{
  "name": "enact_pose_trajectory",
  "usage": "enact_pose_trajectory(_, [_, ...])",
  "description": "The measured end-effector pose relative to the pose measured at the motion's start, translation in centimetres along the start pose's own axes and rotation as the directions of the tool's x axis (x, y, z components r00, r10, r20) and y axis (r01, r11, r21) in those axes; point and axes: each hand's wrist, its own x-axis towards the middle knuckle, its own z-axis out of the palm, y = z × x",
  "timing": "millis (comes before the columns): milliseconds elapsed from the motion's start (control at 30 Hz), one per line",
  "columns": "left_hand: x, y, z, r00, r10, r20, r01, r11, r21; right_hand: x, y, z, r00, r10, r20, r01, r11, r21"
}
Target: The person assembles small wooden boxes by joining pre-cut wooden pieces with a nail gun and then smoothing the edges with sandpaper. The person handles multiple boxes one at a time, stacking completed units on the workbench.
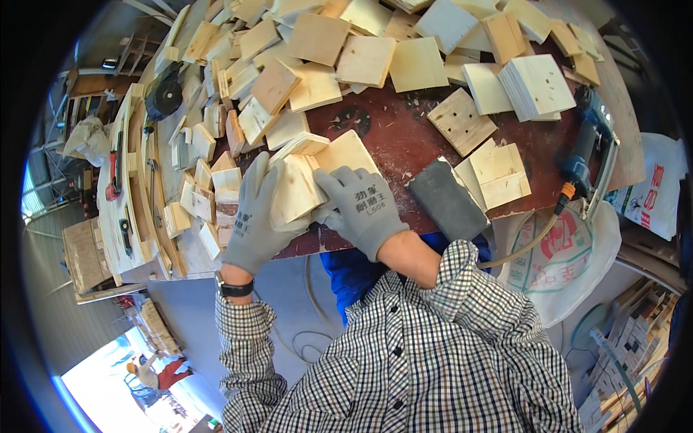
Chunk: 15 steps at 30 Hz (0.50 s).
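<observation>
Between my hands, near the table's front edge, is a small stack of square plywood pieces (294, 193). My left hand (254, 216), in a grey work glove, is closed around the stack's left side. On the other side my right hand (363, 209), gloved the same way, grips the stack with its fingers bent over the edge. Another pale plywood square (350, 153) lies just behind my right hand. To the right, a dark grey rectangular block (449, 198) sits at the edge, beside several loose plywood squares (499, 173).
A big heap of plywood squares (317, 37) covers the far and left table (393, 133). At right rests a blue power tool (583, 148) with a hose (534, 245), above a white sack (567, 263). A tape-like black reel (164, 95) lies left. Someone (155, 370) is far off, lower left.
</observation>
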Motion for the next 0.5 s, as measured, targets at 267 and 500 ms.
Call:
enact_pose_trajectory(267, [-0.4, 0.7, 0.3, 0.994, -0.035, 0.106, 0.019, 0.988, 0.152, -0.9, 0.2, 1.5, 0.987, -0.019, -0.159, 0.017, 1.0, -0.012])
enact_pose_trajectory(500, [-0.8, 0.5, 0.5, 0.995, -0.01, 0.1, -0.003, 0.992, 0.125, -1.4, 0.1, 1.0, 0.995, -0.043, -0.09, 0.039, 0.998, -0.04])
